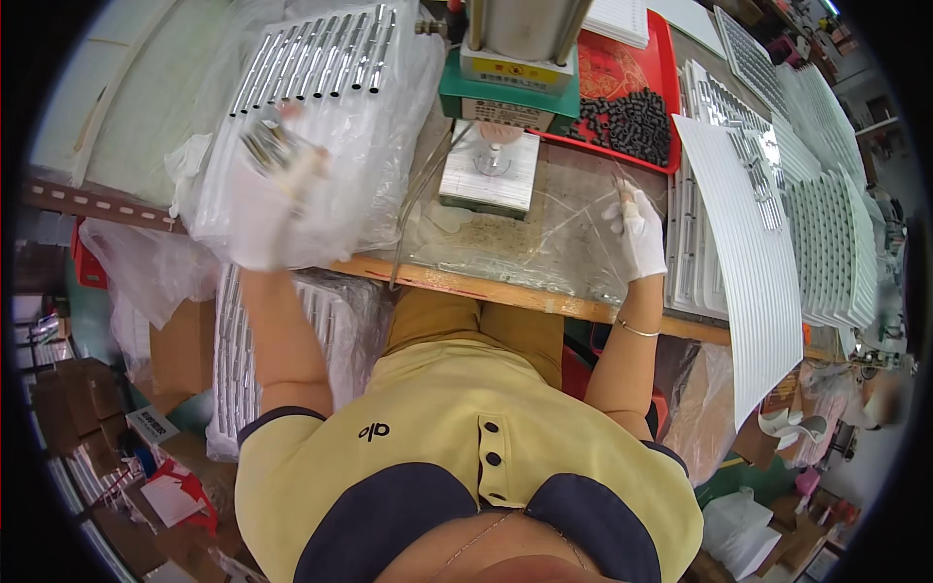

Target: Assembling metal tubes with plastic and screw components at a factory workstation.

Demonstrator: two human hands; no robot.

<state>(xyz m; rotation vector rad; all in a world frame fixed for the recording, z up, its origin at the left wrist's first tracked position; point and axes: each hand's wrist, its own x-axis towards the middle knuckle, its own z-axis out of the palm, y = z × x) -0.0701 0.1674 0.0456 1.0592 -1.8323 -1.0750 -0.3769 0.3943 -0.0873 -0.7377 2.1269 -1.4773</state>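
Note:
My left hand (272,209), in a white glove and smeared by motion, is closed around several shiny silver tubes (267,146). It hangs over a plastic-wrapped stack, where a row of silver tubes (330,49) with dark ends lies side by side. My right hand (639,233), gloved with bare fingertips, rests above the right part of the bench. Its fingers point forward, the thumb stands a little apart, and I see nothing in them. Between my hands stands a bench press (510,78) with a green housing, over a pale metal block (489,180).
A red tray (661,58) behind the right hand holds many small black plugs (632,126). White ribbed trays (739,262) lean at the right, some holding silver tubes. A wooden bench edge (466,293) runs before me. Cables hang left of the press.

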